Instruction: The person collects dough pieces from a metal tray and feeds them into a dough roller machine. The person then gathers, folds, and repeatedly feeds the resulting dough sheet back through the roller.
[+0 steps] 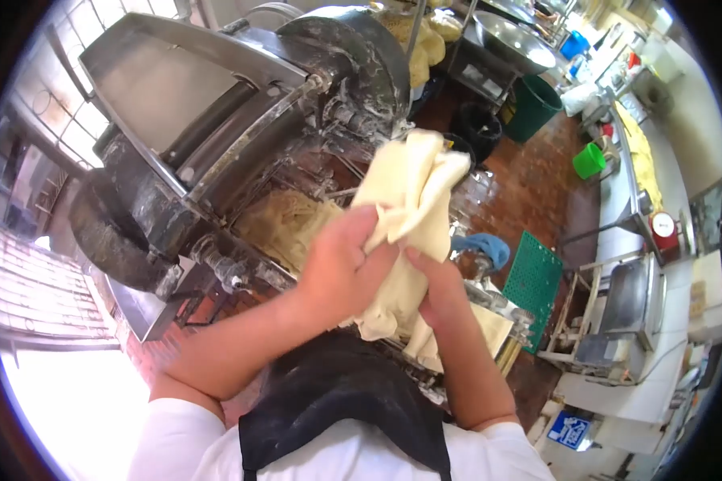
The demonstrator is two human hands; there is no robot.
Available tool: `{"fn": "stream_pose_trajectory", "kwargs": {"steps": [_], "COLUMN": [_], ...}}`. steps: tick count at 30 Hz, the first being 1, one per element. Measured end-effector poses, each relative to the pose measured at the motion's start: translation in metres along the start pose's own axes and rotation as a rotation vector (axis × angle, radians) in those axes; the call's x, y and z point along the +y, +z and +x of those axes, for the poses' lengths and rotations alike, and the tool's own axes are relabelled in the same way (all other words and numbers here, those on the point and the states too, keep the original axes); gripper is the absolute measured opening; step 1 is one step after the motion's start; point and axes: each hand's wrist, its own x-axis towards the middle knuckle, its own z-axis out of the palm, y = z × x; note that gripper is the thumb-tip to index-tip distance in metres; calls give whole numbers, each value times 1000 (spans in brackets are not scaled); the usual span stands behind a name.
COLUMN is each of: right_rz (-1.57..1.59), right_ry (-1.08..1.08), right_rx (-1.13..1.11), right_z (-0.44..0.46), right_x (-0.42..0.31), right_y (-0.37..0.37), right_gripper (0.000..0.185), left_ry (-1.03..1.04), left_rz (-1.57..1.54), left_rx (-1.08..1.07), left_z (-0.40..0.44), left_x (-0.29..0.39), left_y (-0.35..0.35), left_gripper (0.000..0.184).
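A thick, folded sheet of pale dough point(405, 192) is held up in front of my body, its layers overlapping. My left hand point(345, 260) grips its near left side, thumb and fingers closed on a fold. On the lower right side, my right hand point(437, 284) is closed on the dough with the fingertips partly hidden. More pale dough point(289, 224) lies in the metal machine point(217, 120), left of the held piece. Another flat dough piece point(477, 333) hangs below and right of my right hand.
A dark green bin point(531, 108) and a black bin point(477, 132) stand on the brown floor beyond the machine. At the right are a green perforated mat point(535, 280), a metal cart point(618, 305) and a long counter with yellow cloth point(640, 152).
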Motion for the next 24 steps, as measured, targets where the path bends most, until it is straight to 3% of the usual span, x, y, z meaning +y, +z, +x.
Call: {"fn": "stream_pose_trajectory", "kwargs": {"steps": [2, 8, 11, 17, 23, 24], "right_rz": [21, 167, 147, 124, -30, -4], "right_ry": [-91, -305, -383, -634, -963, -857], "right_rx": [-113, -485, -542, -710, -747, -852], "right_z": [-8, -16, -16, -16, -32, -34], "right_x": [-27, -84, -107, -147, -169, -180], "right_y": [31, 108, 141, 208, 296, 303], "right_gripper": [48, 47, 45, 35, 44, 41], "left_ry": [60, 301, 327, 546, 814, 862], "left_rz": [-53, 346, 148, 197, 294, 311], "left_rx": [15, 153, 1, 35, 150, 176], "left_z": [15, 50, 63, 87, 106, 109], "left_x": [30, 133, 178, 215, 241, 247], "left_y": [-16, -67, -100, -144, -181, -188], "left_gripper": [26, 26, 27, 26, 26, 26]}}
